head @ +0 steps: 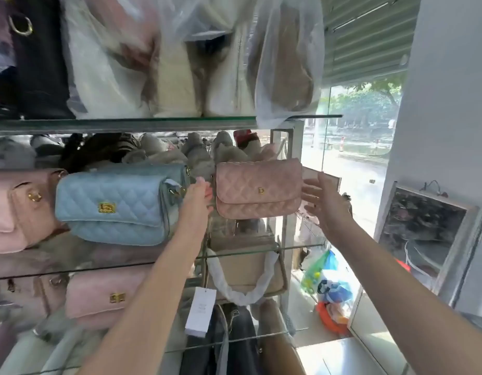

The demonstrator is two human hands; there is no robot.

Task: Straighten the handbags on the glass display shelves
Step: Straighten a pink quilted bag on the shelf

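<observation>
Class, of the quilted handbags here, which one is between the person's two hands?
The pink handbag with the gold D, flanked by the left hand and right hand; the blue handbag sits left of both.

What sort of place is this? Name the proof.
Probably a handbag shop: a blue handbag, a pink handbag and others along glass shelves, a paper tag hanging below.

- Left hand [198,194], at 9 o'clock of the pink quilted bag [258,189]: its fingertips vanish at the bag's edge, so its grip cannot be told.
- Wrapped bags [180,77] at 12 o'clock: blurred under plastic, tops cut by the frame.
- Pale pink bag [15,209] at 9 o'clock: cut off by the edge.
- White tag [200,311] at 6 o'clock: print too small to read.
</observation>
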